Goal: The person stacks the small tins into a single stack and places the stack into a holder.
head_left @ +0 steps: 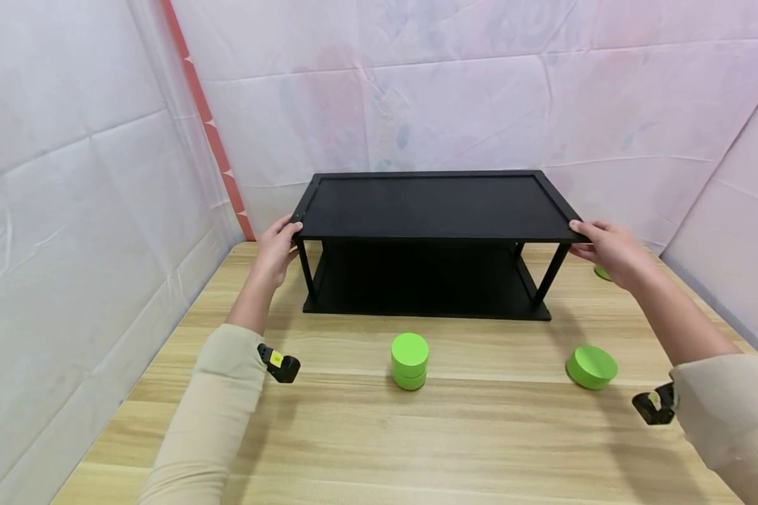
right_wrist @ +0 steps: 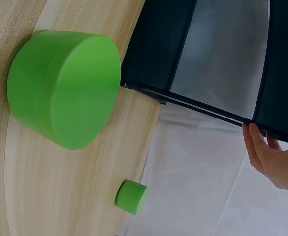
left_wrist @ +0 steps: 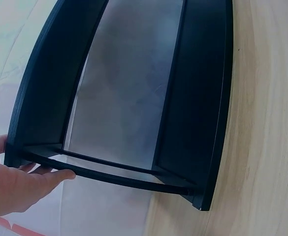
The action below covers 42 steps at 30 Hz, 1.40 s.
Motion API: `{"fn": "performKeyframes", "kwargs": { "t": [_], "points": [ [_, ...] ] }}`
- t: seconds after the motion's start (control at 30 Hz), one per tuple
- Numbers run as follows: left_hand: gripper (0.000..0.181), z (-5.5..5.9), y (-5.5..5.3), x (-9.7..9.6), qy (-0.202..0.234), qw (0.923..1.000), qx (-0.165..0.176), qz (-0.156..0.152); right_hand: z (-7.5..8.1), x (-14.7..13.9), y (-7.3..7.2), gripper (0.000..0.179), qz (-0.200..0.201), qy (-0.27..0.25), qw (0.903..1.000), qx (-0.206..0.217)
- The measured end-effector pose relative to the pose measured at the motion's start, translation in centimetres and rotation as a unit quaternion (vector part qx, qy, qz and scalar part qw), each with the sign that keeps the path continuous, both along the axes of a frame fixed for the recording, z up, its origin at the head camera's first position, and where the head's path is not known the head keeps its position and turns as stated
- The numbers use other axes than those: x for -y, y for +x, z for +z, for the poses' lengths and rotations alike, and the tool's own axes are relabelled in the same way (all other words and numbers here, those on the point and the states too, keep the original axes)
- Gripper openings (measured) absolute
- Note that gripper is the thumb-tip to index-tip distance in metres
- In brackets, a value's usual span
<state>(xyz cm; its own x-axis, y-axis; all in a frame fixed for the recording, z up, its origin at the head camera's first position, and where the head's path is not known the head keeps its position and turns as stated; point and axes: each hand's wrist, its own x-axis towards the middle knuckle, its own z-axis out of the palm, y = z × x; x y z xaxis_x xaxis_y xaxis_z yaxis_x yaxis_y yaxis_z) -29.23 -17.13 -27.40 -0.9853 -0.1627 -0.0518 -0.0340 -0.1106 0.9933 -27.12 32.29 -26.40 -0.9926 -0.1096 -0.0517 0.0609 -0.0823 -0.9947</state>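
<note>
A black two-tier shelf, with a flat top panel, a lower panel and thin corner posts, is at the back of the table in the head view. My left hand grips the left edge of its top panel near the front corner, thumb on top. At the opposite front corner my right hand holds the panel the same way. The left wrist view shows that hand at the end of the shelf frame. In the right wrist view, fingers touch the panel beside a post.
On the wooden table, a green round container stands before the shelf. Another green container is at the front right, and a third is partly hidden behind my right hand. White sheeting hangs behind and at both sides.
</note>
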Motion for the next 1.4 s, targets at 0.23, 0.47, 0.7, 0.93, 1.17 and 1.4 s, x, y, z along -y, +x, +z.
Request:
{"fn": "performKeyframes", "kwargs": {
  "t": [0.23,0.47,0.7,0.93,1.17,1.4],
  "points": [
    [0.049,0.1,-0.1,-0.3,-0.004,1.0000,0.007,-0.001,0.2,-0.2,-0.1,0.014,-0.006,-0.011,0.9999,0.005],
    [0.049,0.1,-0.2,-0.7,-0.007,0.9999,0.004,-0.007,0.2,-0.4,-0.2,0.015,-0.010,-0.015,0.9998,0.008],
    [0.049,-0.1,-0.4,-1.0,-0.007,0.9998,-0.010,-0.013,0.0,-0.8,-0.2,0.014,-0.017,-0.003,0.9998,-0.005],
    [0.049,0.0,-0.5,-1.2,-0.009,0.9998,-0.008,-0.014,0.0,-1.0,-0.3,0.014,-0.022,-0.004,0.9997,-0.003],
    [0.048,0.0,-0.3,-1.3,-0.010,0.9998,-0.012,-0.011,0.2,-1.0,-0.3,0.014,-0.021,-0.001,0.9998,0.000],
    [0.048,0.0,-0.4,-1.5,-0.014,0.9998,-0.008,-0.010,0.3,-1.1,-0.6,0.017,-0.011,-0.030,0.9994,0.009]
  ]
}}
